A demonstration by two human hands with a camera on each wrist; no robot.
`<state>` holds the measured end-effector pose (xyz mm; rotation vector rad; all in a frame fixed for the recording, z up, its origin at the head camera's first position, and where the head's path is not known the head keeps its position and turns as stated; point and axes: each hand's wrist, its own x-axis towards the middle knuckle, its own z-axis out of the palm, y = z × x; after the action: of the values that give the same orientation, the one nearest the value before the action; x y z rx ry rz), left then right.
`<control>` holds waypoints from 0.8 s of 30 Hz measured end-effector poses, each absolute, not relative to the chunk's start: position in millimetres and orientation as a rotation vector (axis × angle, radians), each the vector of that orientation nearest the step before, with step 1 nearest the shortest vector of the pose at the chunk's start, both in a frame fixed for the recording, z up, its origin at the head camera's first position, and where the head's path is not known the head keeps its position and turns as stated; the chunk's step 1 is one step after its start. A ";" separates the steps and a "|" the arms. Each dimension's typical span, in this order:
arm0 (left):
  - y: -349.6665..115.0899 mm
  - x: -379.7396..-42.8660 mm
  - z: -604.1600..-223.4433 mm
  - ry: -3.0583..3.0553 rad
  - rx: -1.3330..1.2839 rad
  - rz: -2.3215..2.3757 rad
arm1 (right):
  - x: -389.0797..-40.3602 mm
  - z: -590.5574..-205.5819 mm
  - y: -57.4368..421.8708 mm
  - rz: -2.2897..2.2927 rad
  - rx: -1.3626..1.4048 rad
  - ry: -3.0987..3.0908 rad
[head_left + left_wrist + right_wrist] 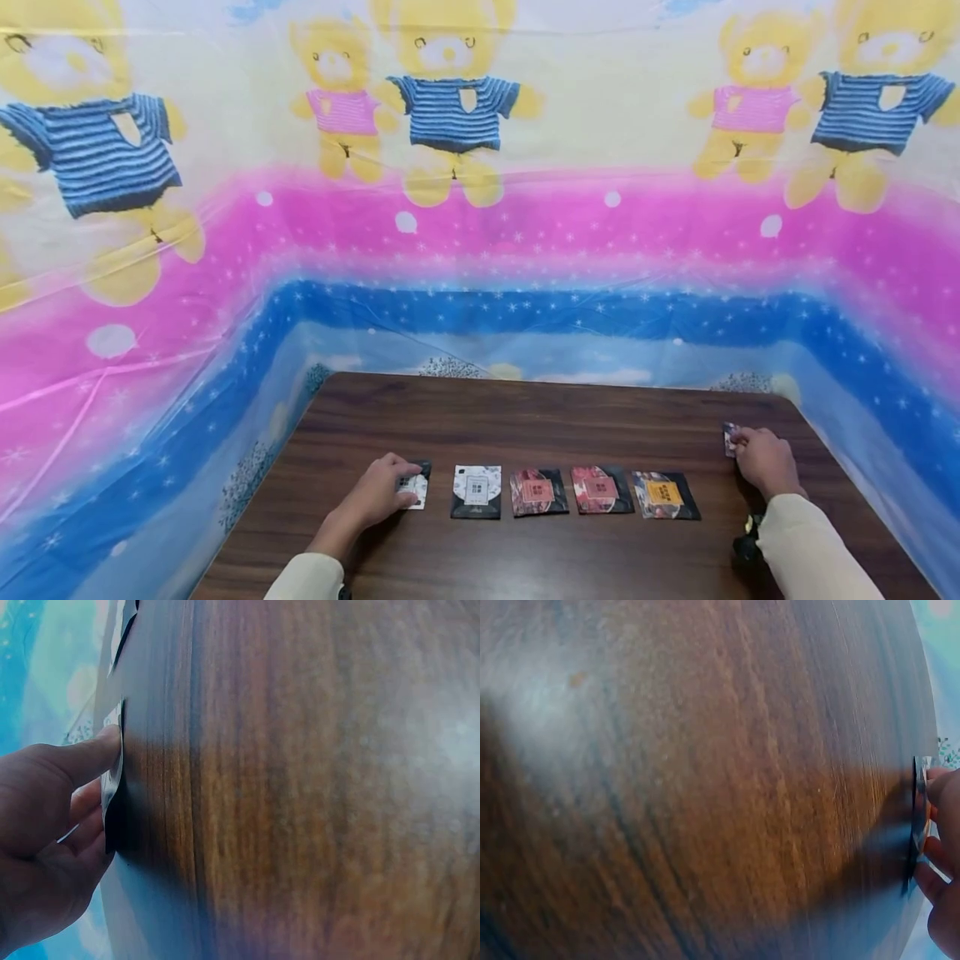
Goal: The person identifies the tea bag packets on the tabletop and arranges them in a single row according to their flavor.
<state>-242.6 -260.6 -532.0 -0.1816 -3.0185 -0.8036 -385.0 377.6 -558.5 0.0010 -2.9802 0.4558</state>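
Note:
At the left end of a row of flat sachets, my left hand [373, 490] grips a white-and-black sachet [422, 479] by its edges. The left wrist view shows the thumb on one side of this sachet [113, 784] and fingers on the other, close over the tabletop. Farther back at the right, my right hand [768, 460] holds another small sachet [729, 440] with a dark, colourful print, mostly hidden by the fingers. Seen from the right wrist, that sachet [919, 817] is edge-on between the fingers, close over the wood.
Between the hands lie a white-and-black sachet [477, 492], two reddish sachets [540, 492] and one with an orange label [666, 495], side by side. They lie on a dark brown wooden table [555, 425]. A bear-print curtain [570, 233] surrounds the table's back and sides.

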 end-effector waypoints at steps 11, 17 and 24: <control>-260.0 -242.0 -532.8 -3.023 -0.164 -0.832 | -379.1 -559.1 371.4 0.503 -0.127 -3.022; -259.8 -242.7 -530.9 -3.010 -0.164 -0.833 | -376.8 -564.5 369.2 0.526 -0.150 -2.972; -260.8 -241.5 -532.3 -3.023 -0.150 -0.813 | -373.5 -568.7 366.2 0.537 -0.169 -2.911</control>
<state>-241.5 -260.8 -532.3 -0.1496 -3.0231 -0.8126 -373.5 366.2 -568.7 -0.1691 -2.9112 0.5375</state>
